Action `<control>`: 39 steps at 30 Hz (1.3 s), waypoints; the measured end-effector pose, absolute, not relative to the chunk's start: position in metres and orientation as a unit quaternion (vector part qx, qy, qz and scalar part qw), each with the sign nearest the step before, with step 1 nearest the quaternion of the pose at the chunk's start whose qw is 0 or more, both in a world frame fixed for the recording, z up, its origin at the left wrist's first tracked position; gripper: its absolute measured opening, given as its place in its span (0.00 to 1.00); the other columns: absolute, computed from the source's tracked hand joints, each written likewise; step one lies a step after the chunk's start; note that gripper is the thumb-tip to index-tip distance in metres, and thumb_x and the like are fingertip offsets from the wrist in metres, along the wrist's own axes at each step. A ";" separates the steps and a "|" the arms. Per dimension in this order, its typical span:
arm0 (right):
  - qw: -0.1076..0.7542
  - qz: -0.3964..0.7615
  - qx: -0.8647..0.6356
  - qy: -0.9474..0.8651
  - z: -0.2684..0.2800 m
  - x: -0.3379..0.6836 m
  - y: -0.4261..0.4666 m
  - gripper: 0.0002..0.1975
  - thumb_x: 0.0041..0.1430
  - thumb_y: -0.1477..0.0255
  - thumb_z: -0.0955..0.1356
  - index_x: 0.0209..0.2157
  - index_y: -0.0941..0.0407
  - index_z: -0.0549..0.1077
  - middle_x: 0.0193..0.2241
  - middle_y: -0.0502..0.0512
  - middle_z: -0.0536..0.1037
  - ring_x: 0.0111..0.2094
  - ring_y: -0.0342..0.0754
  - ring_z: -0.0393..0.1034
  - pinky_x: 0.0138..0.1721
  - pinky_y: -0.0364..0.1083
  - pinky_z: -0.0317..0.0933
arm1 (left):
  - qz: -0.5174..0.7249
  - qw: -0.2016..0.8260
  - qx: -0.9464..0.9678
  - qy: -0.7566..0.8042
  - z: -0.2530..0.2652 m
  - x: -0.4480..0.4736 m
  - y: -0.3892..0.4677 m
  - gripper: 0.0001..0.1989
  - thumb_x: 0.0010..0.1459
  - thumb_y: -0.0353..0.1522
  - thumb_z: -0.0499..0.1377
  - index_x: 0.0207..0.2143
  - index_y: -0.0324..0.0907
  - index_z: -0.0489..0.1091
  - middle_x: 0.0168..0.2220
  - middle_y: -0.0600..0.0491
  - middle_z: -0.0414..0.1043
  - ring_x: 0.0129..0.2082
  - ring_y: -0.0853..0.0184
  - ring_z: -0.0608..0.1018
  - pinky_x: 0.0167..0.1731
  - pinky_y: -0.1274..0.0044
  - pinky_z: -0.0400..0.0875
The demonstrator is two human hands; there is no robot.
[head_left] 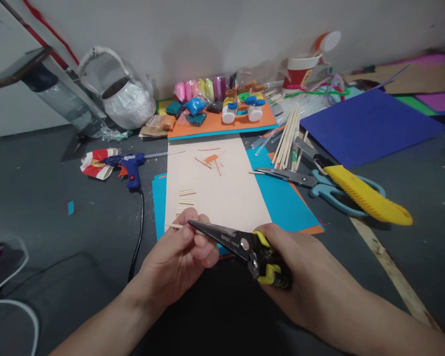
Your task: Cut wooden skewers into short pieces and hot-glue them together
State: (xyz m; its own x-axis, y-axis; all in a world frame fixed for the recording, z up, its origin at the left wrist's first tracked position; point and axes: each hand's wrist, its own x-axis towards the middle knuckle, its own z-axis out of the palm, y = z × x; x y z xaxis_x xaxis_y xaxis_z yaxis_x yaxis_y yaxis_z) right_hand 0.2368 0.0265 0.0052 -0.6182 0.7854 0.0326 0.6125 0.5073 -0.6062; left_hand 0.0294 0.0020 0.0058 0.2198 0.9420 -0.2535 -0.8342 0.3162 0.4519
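My left hand (187, 247) pinches a thin wooden stick (175, 226) between thumb and fingers, near the front of a cream paper sheet (222, 198). My right hand (300, 267) is wrapped round the black and yellow handles of a pair of cutting shears (222, 237). The blades point left, and their tip meets the stick at my left fingertips. Just beyond the left hand, several short cut stick pieces (187, 193) lie in small rows on the sheet. Orange paper scraps (212, 159) lie farther back on it.
A blue glue gun (133, 170) with a black cord stands left. To the right lie light-blue scissors (322, 190), a yellow utility knife (367, 195), long wooden sticks (287, 138) and dark blue paper (371, 126). Clay packs (195, 106) and a silver basket (128, 101) are at the back.
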 end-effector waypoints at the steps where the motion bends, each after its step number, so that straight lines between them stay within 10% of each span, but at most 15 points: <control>1: 0.156 0.289 -0.410 -0.851 0.006 0.237 0.027 0.11 0.50 0.78 0.64 0.37 0.53 0.63 0.25 0.50 0.75 0.25 0.48 0.68 0.24 0.44 0.54 | 0.574 0.773 0.104 0.248 0.006 0.029 0.002 0.08 0.53 0.30 0.69 0.27 0.39 0.72 0.23 0.59 0.70 0.21 0.78 0.72 0.23 0.87 0.69; 39: 0.135 0.269 -0.409 -0.861 0.009 0.239 0.026 0.09 0.49 0.77 0.63 0.34 0.52 0.62 0.23 0.48 0.72 0.21 0.47 0.64 0.22 0.44 0.53 | 0.579 0.764 0.103 0.268 0.006 0.029 0.004 0.08 0.52 0.30 0.70 0.27 0.39 0.72 0.22 0.59 0.68 0.21 0.78 0.71 0.24 0.86 0.70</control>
State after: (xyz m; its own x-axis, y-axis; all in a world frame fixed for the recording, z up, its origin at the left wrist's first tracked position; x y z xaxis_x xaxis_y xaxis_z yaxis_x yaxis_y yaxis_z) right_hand 0.2385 0.0261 0.0088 -0.6285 0.7777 0.0130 0.6319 0.5203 -0.5745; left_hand 0.0294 0.0039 0.0057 0.1871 0.9385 -0.2903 -0.8286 0.3095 0.4665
